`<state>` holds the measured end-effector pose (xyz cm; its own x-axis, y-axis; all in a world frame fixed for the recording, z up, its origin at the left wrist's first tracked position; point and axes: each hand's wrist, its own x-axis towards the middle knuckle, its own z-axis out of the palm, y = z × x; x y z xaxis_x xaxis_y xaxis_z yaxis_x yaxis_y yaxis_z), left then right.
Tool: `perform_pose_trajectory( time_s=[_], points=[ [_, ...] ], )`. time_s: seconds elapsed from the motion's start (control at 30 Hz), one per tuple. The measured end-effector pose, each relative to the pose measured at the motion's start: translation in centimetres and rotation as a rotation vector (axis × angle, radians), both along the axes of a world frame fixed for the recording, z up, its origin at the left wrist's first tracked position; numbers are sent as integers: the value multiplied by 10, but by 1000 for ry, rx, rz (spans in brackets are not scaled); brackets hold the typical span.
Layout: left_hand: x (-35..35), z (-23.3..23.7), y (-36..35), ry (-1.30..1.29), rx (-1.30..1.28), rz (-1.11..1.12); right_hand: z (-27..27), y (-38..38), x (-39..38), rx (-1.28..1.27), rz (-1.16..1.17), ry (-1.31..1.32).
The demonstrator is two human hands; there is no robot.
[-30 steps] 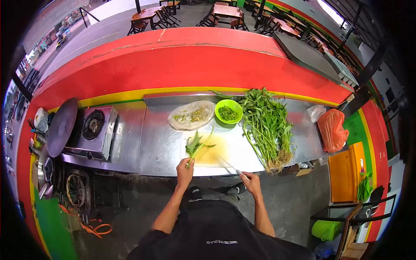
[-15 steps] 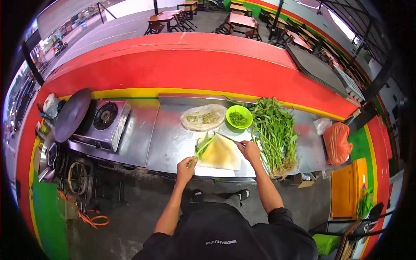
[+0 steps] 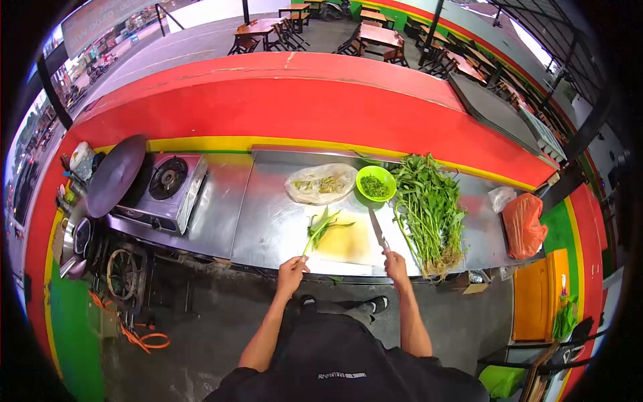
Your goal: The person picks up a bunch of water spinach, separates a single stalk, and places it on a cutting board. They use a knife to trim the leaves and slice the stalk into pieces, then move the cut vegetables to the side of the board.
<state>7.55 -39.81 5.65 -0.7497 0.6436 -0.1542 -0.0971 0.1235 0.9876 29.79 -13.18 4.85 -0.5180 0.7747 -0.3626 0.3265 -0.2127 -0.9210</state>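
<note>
My left hand (image 3: 292, 273) is closed on the stem end of a small bunch of leafy greens (image 3: 320, 230), whose leaves lie over the left part of a white cutting board (image 3: 341, 266) with a yellowish stain. A knife (image 3: 378, 229) is gripped by its handle in my right hand (image 3: 396, 266), blade pointing away from me, to the right of the stain. Behind the board, a bright green bowl (image 3: 362, 193) holds chopped greens (image 3: 374, 185). Left of the bowl lies a clear plastic bag (image 3: 295, 193) with cut plant pieces in it. A large pile of leafy greens with roots (image 3: 432, 214) lies to the right.
A gas stove (image 3: 157, 213) and a large dark wok (image 3: 117, 175) stand on the left. An orange plastic bag (image 3: 524, 226) sits at the counter's right end. A red wall (image 3: 301, 110) runs behind the steel counter (image 3: 258, 234).
My right hand has drawn back towards me and right, turning the knife from pointing left across the greens to pointing away. The greens in my left hand have dropped lower onto the board.
</note>
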Motion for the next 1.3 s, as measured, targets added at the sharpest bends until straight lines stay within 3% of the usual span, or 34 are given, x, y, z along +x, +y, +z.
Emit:
perform_pose_trajectory(
  time_s=[0.03,0.23,0.37,0.5,0.57,0.6,0.73,0.83,1.03,1.1,1.3],
  points=[
    [1,4,6,-110,-9,-15,11,-22,3,-187,-26,140],
    [19,44,56,-426,156,-244,37,-98,1,-315,-147,418],
    [33,64,99,-575,314,-300,63,-127,-15,-196,-167,330],
    [49,78,133,-674,355,-289,51,-121,-15,-69,-115,345],
    [55,75,143,-727,396,-263,36,-110,-14,310,-80,200],
    [58,73,147,-762,410,-240,49,-108,-12,172,-49,173],
    [61,64,156,-791,484,-247,75,-110,-17,3,-66,294],
    [60,62,157,-824,508,-213,75,-109,-24,59,-107,355],
    [49,74,147,-737,453,-278,86,-104,-33,88,-126,324],
    [50,88,139,-252,181,-355,87,-99,-35,248,-187,297],
    [50,94,125,-212,128,-498,120,-95,-44,416,-259,238]
  ],
)
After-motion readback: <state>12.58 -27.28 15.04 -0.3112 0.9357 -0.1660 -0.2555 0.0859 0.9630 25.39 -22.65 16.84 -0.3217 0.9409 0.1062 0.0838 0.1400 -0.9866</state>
